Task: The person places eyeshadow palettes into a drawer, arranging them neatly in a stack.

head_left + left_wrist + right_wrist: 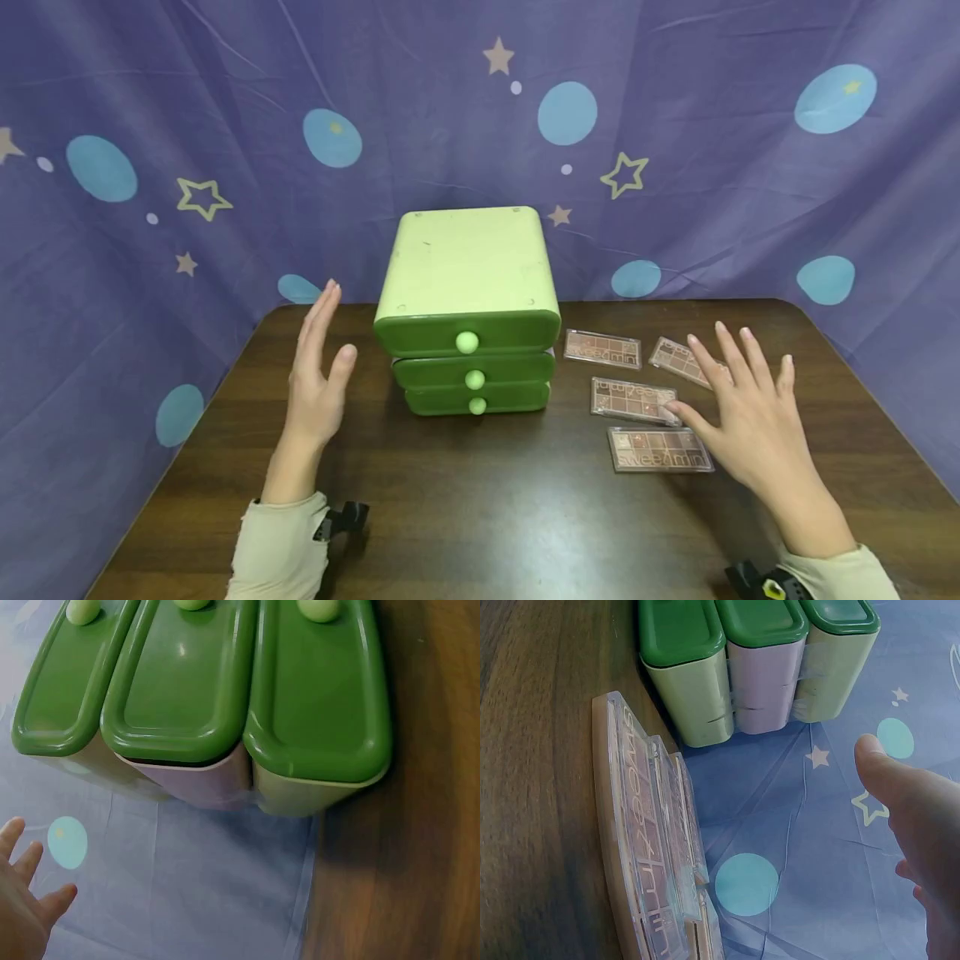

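Note:
A green drawer cabinet (pixel 468 275) with three drawers and round pale knobs stands at the back middle of the table. All its drawers look closed. My left hand (pixel 315 383) hovers to the left of the cabinet, fingers extended, holding nothing. Several flat eyeshadow palettes with clear lids lie right of the cabinet; the nearest palette (pixel 660 450) also shows in the right wrist view. Above the palettes my right hand (pixel 750 417) is spread, with nothing in it. It partly covers the far-right palette (pixel 678 360). Its thumb overlaps the middle palette (pixel 630 400); contact cannot be told.
The dark wooden table (pixel 480 517) carries the cabinet and palettes. Behind it hangs a purple cloth (pixel 435 100) with stars and blue ovals. Another palette (pixel 602 348) lies close to the cabinet's right side. Clear tape (pixel 810 664) joins the drawer units' sides.

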{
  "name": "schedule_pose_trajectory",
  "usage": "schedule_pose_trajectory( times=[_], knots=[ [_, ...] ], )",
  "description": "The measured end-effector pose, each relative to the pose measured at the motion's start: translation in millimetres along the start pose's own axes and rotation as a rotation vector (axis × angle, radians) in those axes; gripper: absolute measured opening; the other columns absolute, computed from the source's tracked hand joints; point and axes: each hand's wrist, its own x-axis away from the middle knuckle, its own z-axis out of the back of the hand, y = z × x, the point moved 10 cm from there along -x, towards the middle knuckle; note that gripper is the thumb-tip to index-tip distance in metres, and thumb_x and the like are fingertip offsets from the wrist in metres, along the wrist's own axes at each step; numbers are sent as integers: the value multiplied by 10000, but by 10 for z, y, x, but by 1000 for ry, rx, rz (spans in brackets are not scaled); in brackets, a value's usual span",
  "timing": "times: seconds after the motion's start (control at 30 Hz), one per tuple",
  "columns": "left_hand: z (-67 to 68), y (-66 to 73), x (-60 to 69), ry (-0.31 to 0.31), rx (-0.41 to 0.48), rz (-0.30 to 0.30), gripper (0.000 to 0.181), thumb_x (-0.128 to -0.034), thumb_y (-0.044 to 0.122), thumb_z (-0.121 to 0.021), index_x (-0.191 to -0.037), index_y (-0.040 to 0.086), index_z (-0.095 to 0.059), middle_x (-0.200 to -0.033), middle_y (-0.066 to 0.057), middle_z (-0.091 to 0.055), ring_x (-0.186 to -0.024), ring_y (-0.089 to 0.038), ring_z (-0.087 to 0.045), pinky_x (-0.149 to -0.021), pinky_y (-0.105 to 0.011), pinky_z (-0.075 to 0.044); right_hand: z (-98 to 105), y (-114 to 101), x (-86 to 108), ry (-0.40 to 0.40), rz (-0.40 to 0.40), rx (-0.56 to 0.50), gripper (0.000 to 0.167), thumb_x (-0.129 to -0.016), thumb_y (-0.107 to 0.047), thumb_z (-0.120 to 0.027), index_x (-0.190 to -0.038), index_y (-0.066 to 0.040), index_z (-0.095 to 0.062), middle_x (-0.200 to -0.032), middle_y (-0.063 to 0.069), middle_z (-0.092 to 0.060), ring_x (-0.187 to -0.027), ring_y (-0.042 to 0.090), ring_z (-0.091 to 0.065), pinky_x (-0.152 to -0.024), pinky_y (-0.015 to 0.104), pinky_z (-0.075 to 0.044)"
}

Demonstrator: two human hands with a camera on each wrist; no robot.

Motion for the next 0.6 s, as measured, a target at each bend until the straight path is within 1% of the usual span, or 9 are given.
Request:
schedule_pose_trajectory(
  times=[0.07,0.13,0.2,0.3,0.4,0.5,0.6],
  knots=[
    [-11,-18,-50,16,72,-2,554,-999,266,-483,-1529,134,-394,-1583,-72,-330,-1464,-251,-247,-1169,-383,-184,2,0,-3,0,0,-4,855,-900,-533,-654,-1587,-221,-251,-1643,129,-140,-1511,299,7,-1125,653,90],
    [-30,-43,-93,28,132,3,541,-994,224,-477,-1516,97,-409,-1574,-96,-343,-1459,-249,-259,-1158,-385,-211,3,-4,-4,0,2,-4,855,-901,-536,-651,-1587,-222,-249,-1641,135,-147,-1511,301,5,-1124,655,88],
    [-59,-79,-132,35,183,9,526,-995,200,-466,-1503,68,-422,-1567,-83,-358,-1451,-248,-278,-1146,-379,-240,9,-7,-3,1,4,0,857,-901,-535,-651,-1588,-220,-247,-1636,144,-157,-1511,304,1,-1123,658,86],
    [-110,-125,-182,42,256,15,498,-1001,175,-442,-1479,34,-446,-1549,-101,-387,-1440,-254,-302,-1138,-381,-260,11,-9,0,2,3,-3,855,-900,-527,-656,-1586,-214,-252,-1636,146,-159,-1510,309,-6,-1122,662,81],
    [-176,-169,-224,39,334,26,466,-1005,132,-416,-1445,-11,-473,-1526,-147,-410,-1437,-268,-309,-1166,-415,-217,-2,-16,1,-4,2,-10,855,-903,-514,-660,-1588,-216,-245,-1641,134,-144,-1510,312,-10,-1120,665,80],
    [-277,-232,-251,7,397,73,445,-1018,120,-404,-1432,-21,-485,-1523,-163,-409,-1445,-250,-294,-1179,-434,-174,-15,-24,-3,-7,2,-18,857,-905,-500,-663,-1592,-222,-232,-1648,115,-124,-1510,309,-8,-1120,663,85],
    [-373,-292,-248,-26,433,132,442,-1029,133,-395,-1436,-16,-482,-1534,-143,-401,-1451,-223,-281,-1188,-432,-140,-13,-37,-11,-5,6,-21,860,-903,-494,-669,-1592,-221,-233,-1646,118,-131,-1510,308,-13,-1123,662,77]
  ],
)
